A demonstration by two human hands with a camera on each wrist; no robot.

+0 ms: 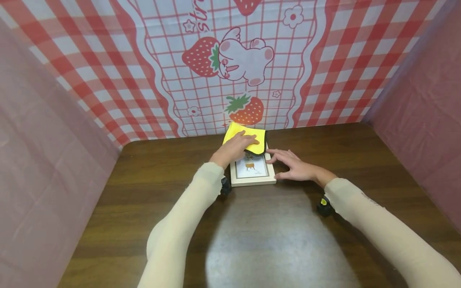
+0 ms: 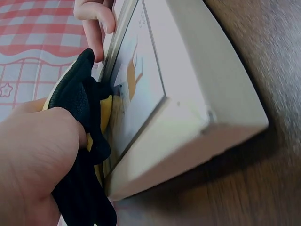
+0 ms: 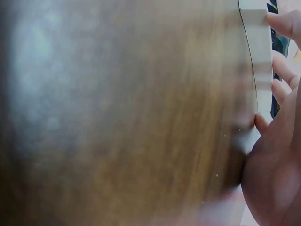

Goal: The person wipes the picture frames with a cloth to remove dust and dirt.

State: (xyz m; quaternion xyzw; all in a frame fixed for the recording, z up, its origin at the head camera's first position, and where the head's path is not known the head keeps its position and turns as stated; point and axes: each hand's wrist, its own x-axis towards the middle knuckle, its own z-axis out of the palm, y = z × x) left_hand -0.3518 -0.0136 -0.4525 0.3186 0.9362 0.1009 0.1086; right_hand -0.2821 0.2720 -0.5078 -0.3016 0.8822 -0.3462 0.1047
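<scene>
A pale wooden picture frame with a drawing behind its pane lies flat on the table. A yellow cloth with a dark edge and dark underside covers its far part. My left hand holds this cloth against the frame, fingers spread over the top. In the left wrist view, dark cloth bunches around the thumb. At the frame's right side is my right hand, its fingertips and thumb touching that edge. The right wrist view shows these fingertips along the frame's side.
The brown wooden table reaches back to a red-and-white strawberry-print curtain just behind the frame. Pink fabric walls stand at both sides. Each wrist carries a small black camera.
</scene>
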